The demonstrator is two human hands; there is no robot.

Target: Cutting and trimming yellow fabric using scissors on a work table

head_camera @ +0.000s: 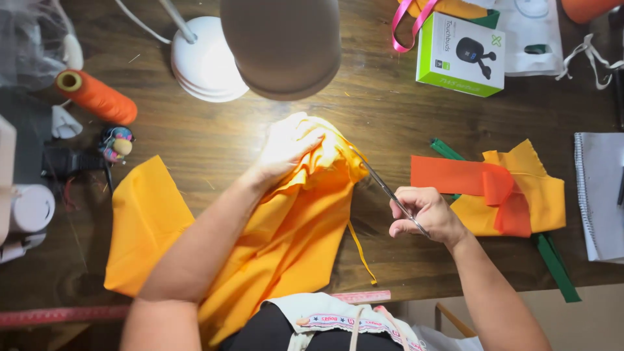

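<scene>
Bunching the yellow cloth (286,227) in a closed left hand (286,146) near the scissors (383,188), which the right hand (426,214) grips shut-fingered, risks a nicked fingertip.

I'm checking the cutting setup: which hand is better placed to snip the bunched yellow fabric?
Right. The right hand holds the scissors, tips at the edge of the yellow fabric. The left hand is busy bunching that fabric.

Matt yellow cloth (292,227) lies on dark grainy wooden table (390,123) (scissors (390,193) thin bright metal).
</scene>
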